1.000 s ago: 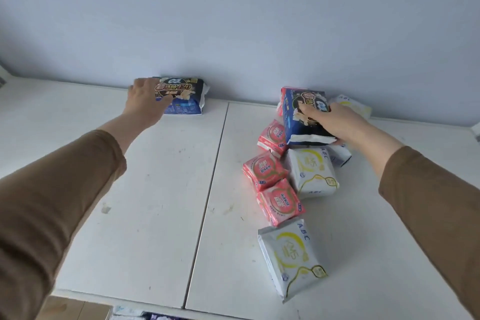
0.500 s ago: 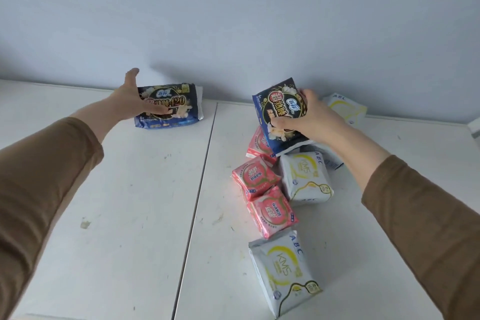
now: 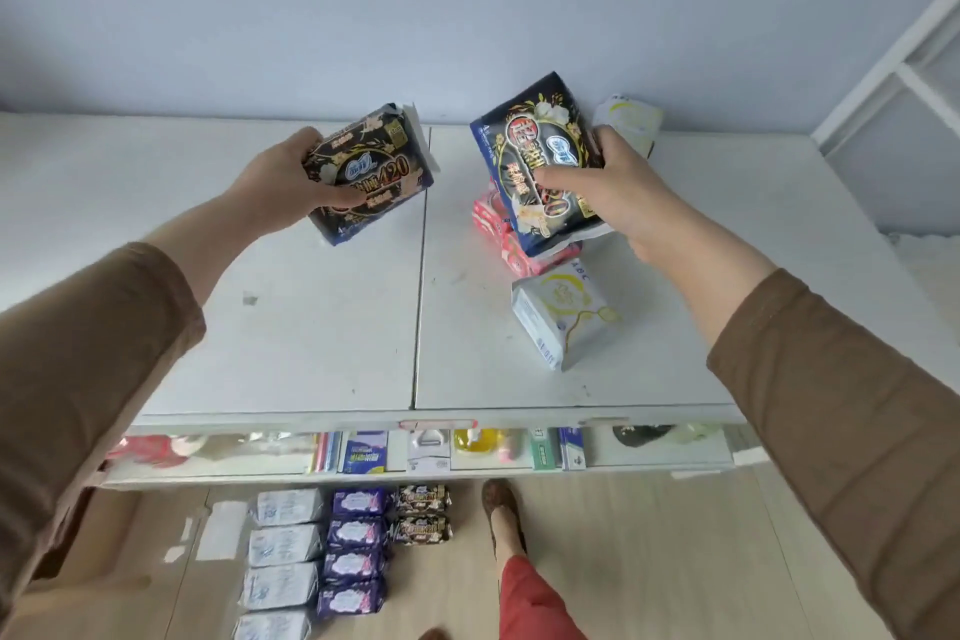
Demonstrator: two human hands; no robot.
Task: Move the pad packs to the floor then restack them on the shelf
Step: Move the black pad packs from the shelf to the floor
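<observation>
My left hand (image 3: 283, 182) grips a dark blue-and-black pad pack (image 3: 376, 172) lifted above the white shelf top (image 3: 291, 327). My right hand (image 3: 618, 192) grips a second dark pack (image 3: 535, 156) over the pile on the right. Beneath it lie pink packs (image 3: 519, 255), partly hidden. A white-and-yellow pack (image 3: 563, 314) lies nearer the front edge, and another white pack (image 3: 631, 120) leans by the wall. On the floor below sit rows of white packs (image 3: 283, 543), purple packs (image 3: 356, 533) and two dark packs (image 3: 422, 515).
A grey wall rises behind the shelf top. A lower shelf (image 3: 415, 452) under the front edge holds assorted small goods. My foot and red trouser leg (image 3: 511, 551) stand on the wooden floor beside the rows. A white frame (image 3: 893, 62) stands at far right.
Both hands have lifted their dark packs off the shelf top and drawn them toward me. The view has tilted down, revealing the lower shelf and the floor rows.
</observation>
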